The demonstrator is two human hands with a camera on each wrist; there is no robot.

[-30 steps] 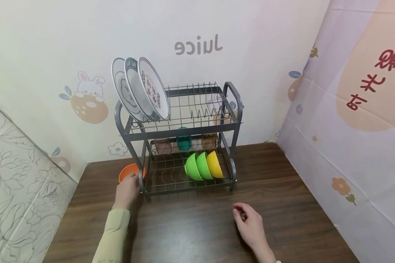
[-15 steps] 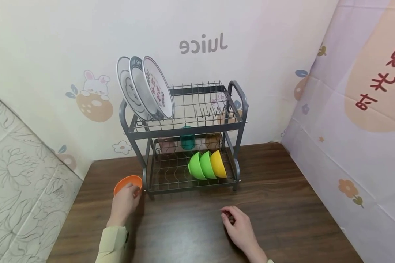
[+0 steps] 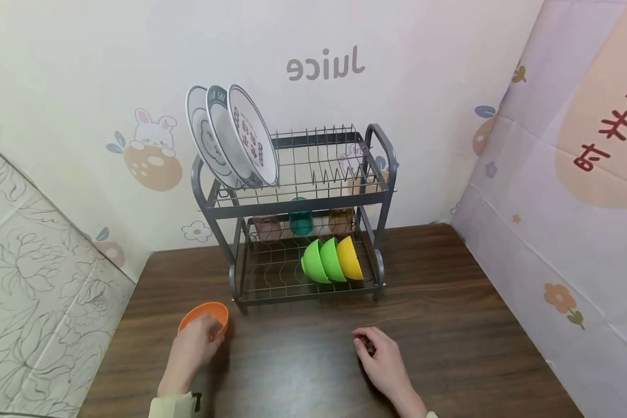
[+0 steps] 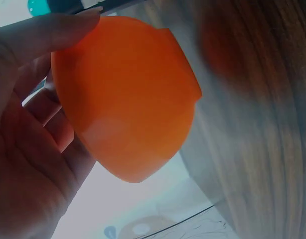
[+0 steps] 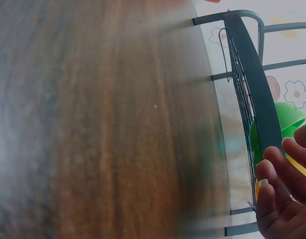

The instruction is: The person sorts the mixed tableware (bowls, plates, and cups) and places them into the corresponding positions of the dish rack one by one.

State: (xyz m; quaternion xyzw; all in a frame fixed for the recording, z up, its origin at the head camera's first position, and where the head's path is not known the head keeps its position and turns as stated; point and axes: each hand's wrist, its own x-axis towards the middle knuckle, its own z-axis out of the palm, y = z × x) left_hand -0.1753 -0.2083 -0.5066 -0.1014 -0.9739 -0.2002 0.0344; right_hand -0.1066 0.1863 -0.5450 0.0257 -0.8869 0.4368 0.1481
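My left hand point(image 3: 190, 351) pinches the rim of an orange bowl point(image 3: 209, 309), thumb on one side and fingers on the other. In the left wrist view the bowl point(image 4: 128, 99) is apart from the tabletop, its foot facing the wood, with a reddish reflection beneath. This hand is at the left front of the dish rack point(image 3: 298, 204). In front of the rack's right half, my right hand point(image 3: 384, 360) rests with loosely bent fingers and holds nothing. Two green bowls point(image 3: 313, 264) and a yellow bowl point(image 3: 349, 259) lean nested on the lower tier.
Three plates point(image 3: 255, 142) stand at the left of the upper tier. Pink point(image 3: 267, 229), teal point(image 3: 300, 222) and amber cups point(image 3: 341, 222) are behind, at lower-tier height. The wooden table point(image 3: 439, 325) meets patterned walls at the back and both sides.
My left hand has brought the orange bowl from beside the rack's left leg toward me. The right hand has moved slightly left. The head view has shifted a little.
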